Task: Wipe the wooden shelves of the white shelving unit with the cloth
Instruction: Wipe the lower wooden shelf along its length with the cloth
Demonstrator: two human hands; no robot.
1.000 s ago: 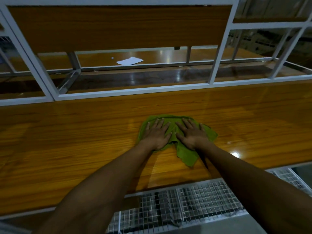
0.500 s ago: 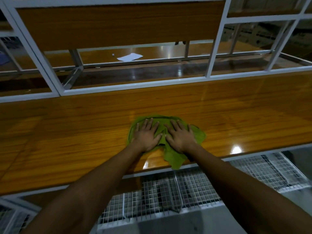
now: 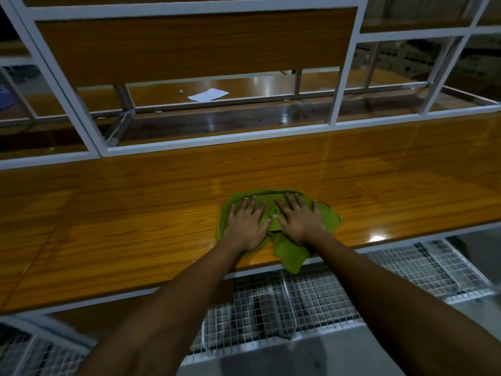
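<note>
Wire mesh lies nearest. On the shelf, left hand and right hand press flat, fingers spread, on the cloth near its right edge: mid-wipe. Next, probably sweep left; paper lies far.

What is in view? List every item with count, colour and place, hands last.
wooden shelf: one, glossy orange-brown, foreground.
cloth: one, green, flat on the shelf, one corner over its front edge.
shelving frame: one, white, behind and above.
paper sheet: one, white, on a farther shelf.
wire mesh baskets: several, pale, below the shelf.
left hand: flat on the cloth.
right hand: flat on the cloth, beside the left.
</note>
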